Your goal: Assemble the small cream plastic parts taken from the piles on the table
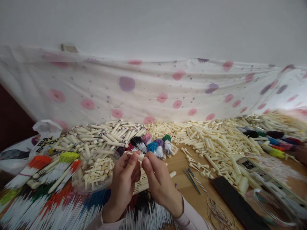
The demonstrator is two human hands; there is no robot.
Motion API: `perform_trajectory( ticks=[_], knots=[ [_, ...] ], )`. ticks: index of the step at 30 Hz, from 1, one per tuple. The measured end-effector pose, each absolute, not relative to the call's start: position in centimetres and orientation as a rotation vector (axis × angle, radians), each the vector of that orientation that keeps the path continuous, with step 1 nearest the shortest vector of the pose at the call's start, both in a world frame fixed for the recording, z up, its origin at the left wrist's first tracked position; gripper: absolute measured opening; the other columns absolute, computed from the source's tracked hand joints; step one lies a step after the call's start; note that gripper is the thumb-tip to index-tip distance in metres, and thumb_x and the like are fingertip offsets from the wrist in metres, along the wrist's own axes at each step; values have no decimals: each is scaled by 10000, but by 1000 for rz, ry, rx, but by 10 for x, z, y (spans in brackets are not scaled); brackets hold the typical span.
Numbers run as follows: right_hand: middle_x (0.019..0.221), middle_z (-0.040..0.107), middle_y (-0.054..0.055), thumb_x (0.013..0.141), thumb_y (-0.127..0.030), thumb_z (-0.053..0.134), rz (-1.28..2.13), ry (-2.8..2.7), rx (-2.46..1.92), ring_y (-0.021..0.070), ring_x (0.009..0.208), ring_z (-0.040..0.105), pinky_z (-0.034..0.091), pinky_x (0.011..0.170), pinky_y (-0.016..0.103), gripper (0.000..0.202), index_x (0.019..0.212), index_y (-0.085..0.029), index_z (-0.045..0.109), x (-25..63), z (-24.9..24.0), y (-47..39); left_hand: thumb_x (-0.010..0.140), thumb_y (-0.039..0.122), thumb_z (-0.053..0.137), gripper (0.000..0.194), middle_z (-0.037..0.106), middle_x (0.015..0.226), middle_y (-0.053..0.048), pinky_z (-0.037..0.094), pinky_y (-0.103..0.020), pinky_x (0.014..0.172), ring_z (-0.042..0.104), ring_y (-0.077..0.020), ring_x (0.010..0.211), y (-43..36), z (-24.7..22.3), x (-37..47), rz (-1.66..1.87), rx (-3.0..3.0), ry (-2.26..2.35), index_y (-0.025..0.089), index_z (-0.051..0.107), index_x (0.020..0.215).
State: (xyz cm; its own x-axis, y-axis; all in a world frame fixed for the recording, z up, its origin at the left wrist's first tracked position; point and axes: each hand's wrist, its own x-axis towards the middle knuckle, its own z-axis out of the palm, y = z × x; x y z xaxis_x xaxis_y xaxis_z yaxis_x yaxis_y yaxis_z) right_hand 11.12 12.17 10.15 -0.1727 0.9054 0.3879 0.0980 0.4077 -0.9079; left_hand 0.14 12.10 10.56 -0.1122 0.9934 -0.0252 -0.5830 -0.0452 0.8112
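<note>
My left hand [126,180] is closed in a pinch on a small cream plastic pen part [140,157], with a thin end of it above the thumb. My right hand [159,180] pinches the same piece from the other side, fingers curled. Just left of my hands, a transparent bowl [78,182] holds several similar stemmed cream pieces [98,171]. Beyond my fingers stand bundles of pen refills with blue [152,147], black [137,142] and green [167,138] tips. A slotted cream block lies partly hidden behind my hands.
Cream pen barrels [208,137] are heaped along the curtain [144,89]. Loose refills [59,207] cover the front left. On the right lie tweezers [192,181], a thin screwdriver [198,181], a black phone-like slab [237,201], rubber bands [219,212] and a roll of tape [271,207].
</note>
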Motion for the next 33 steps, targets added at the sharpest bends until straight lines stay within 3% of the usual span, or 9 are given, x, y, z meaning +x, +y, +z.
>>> perform_trajectory(
  ticks=[3,6,10,16,29,33],
  knots=[
    [608,384,-42,984,-349,456,817,-1586,-899,118,568,347,258,554,269,381,640,-213,364,110,100,119,593,493,876,431,337,419,119,247,-125,353,257,-26,370,119,107,1,1564,712,782,155,654,742],
    [542,308,-69,968,-433,477,1113,-1363,-831,96,491,274,237,487,248,443,603,-216,350,106,98,119,616,469,870,401,375,416,109,273,-133,368,296,-35,371,118,105,1,1590,763,751,162,656,758],
    [456,247,-111,835,-537,624,1486,-1074,-737,60,397,177,159,385,214,465,582,-218,399,101,103,119,700,457,821,345,383,430,106,261,-137,375,291,-35,373,120,98,0,1590,821,729,165,655,777],
    [427,220,-146,683,-536,739,1806,-857,-655,22,363,78,71,320,169,497,584,-225,365,105,114,120,769,454,762,309,358,457,103,244,-158,392,281,-48,398,122,93,-5,1602,983,781,168,648,790],
    [415,174,-155,662,-464,723,2100,-794,-589,39,392,28,15,317,170,452,585,-234,341,116,116,126,774,461,740,312,381,461,80,234,-183,409,310,-67,411,125,94,-19,1561,1220,900,169,638,734],
    [449,196,-149,728,-524,710,1975,-902,-597,41,398,48,42,336,174,457,618,-224,383,114,109,130,791,497,717,343,389,466,82,233,-181,403,313,-67,408,133,97,-25,1417,1267,906,159,663,815]
  ],
)
